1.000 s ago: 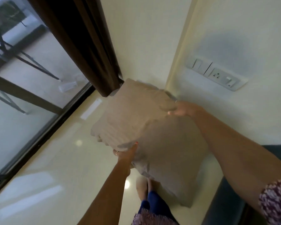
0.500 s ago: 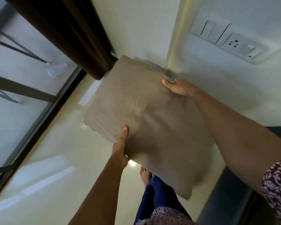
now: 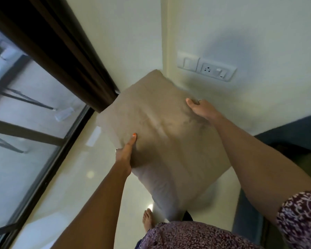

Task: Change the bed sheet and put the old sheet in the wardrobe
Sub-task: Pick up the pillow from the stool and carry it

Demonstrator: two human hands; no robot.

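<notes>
Both hands clamp the pillow (image 3: 162, 133) between them — left hand (image 3: 125, 155) at its near edge, right hand (image 3: 202, 109) at the far; it looks soft, light — best held by its edges.

Fingers of left hand (image 3: 124, 155) and right hand (image 3: 204, 109) hidden behind soft beige square pillow (image 3: 169, 133); pillow's lower edge blurred.

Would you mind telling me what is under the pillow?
Below the pillow are glossy floor and one bare foot. The pillow covers the floor directly beneath it, and most fingers of both hands.
</notes>
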